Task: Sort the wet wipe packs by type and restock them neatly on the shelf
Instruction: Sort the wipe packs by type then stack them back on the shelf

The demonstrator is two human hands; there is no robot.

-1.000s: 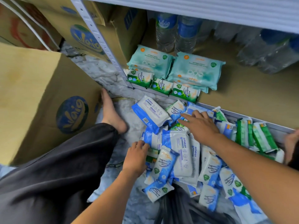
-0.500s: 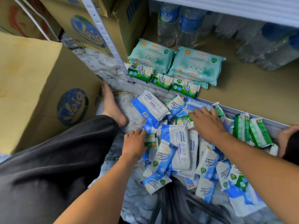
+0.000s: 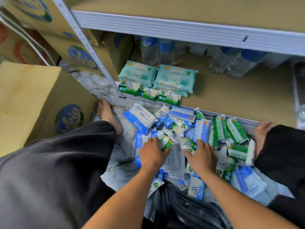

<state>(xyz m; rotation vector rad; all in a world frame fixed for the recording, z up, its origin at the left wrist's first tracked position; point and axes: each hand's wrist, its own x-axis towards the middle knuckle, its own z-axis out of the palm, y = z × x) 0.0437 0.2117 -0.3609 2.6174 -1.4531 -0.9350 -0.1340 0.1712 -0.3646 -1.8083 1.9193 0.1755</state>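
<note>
A person crouching barefoot at a metal shelf (image 3: 231, 96) works through a loose pile of wet wipe packs (image 3: 200, 129) spread on the marble floor just in front of the lowest shelf board. The left hand (image 3: 154, 154) curls its fingers and thumb round a small green-and-white pack (image 3: 167, 142) at the near middle of the pile. The right hand (image 3: 202, 157) lies flat just to its right, fingers spread over the packs and holding nothing. At the shelf's left end, two stacks of teal packs (image 3: 176, 76) sit side by side, with a row of three small green packs (image 3: 149, 93) lined along the front edge before them. Water bottles (image 3: 156, 50) stand farther back. Cardboard boxes (image 3: 33, 103) rise at left, and a black plastic bag (image 3: 181, 205) lies at the near edge.
</note>
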